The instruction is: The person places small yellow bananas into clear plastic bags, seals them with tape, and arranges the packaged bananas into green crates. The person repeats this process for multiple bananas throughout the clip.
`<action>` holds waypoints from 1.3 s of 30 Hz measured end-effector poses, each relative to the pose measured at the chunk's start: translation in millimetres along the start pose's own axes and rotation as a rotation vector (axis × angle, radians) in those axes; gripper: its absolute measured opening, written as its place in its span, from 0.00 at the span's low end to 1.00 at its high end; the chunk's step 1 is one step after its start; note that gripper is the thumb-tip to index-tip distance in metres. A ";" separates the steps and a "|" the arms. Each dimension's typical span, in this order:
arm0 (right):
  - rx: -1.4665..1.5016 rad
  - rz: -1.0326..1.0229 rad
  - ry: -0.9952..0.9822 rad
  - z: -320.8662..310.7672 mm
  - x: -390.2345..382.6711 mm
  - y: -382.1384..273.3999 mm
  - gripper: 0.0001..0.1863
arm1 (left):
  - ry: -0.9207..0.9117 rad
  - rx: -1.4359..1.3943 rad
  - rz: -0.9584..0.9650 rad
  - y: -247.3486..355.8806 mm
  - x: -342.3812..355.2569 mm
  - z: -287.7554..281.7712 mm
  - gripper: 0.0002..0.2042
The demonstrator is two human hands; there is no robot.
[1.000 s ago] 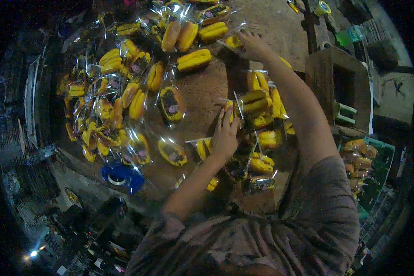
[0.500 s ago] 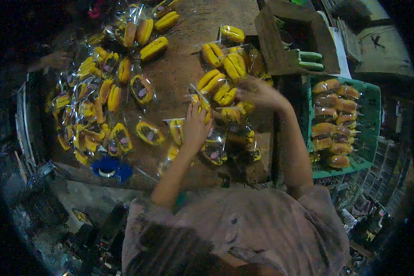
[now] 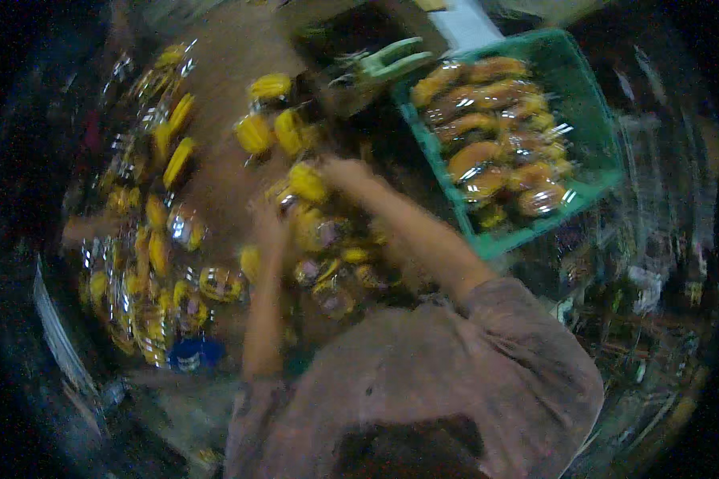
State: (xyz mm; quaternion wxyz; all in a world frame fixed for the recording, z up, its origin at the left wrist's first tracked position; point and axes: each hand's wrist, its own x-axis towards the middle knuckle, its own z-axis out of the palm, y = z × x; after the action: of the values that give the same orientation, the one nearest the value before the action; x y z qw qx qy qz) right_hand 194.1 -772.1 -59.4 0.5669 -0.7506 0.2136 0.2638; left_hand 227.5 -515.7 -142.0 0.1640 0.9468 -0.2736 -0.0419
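The right hand (image 3: 342, 172) has moved in beside a yellow bun (image 3: 307, 183).

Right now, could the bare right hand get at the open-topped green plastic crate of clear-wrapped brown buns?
Probably yes: the crate sits open to the right of the right hand, with no obstacle visible between them, though blur hides whether that hand holds anything.

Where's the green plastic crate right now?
In the head view, upper right: the green plastic crate sits to the right of the person's right hand, with clear-wrapped golden-brown buns inside.
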 end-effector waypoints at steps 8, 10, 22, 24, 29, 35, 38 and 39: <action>-0.585 -0.284 0.355 -13.9 48.3 -34.9 0.51 | -0.253 0.013 -0.078 37.8 -39.4 -44.3 0.40; -0.506 -0.330 0.254 -25.6 81.6 -50.6 0.53 | -0.310 0.000 -0.097 40.5 -40.4 -52.7 0.39; -0.613 -0.643 0.394 -34.2 86.3 -59.4 0.25 | 0.043 -0.926 -0.681 -0.2 -38.2 -119.5 0.24; -0.463 -0.800 0.486 -27.2 43.0 -78.2 0.26 | 0.030 -1.587 -0.839 0.0 -38.7 -131.5 0.22; -0.627 -1.130 0.655 30.4 -81.3 -90.4 0.29 | 0.010 -2.158 -0.704 58.1 -38.6 -152.5 0.27; -0.690 -1.217 0.490 27.4 -150.2 -66.2 0.28 | -0.254 -2.361 -0.382 123.9 -38.3 -181.7 0.27; -0.793 -1.173 0.440 3.2 -189.5 -56.7 0.29 | -0.402 -2.268 -0.593 151.5 -31.0 -178.9 0.24; -0.575 -1.059 0.551 0.6 -206.2 -53.8 0.33 | -0.291 -2.243 -0.536 164.5 -30.1 -174.9 0.22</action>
State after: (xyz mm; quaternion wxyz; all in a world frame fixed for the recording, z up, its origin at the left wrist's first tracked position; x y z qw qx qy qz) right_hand 68.6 -752.8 111.8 0.3216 -0.9156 -0.1262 -0.2055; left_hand 148.6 -580.4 77.5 0.8633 0.2841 0.1099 -0.4023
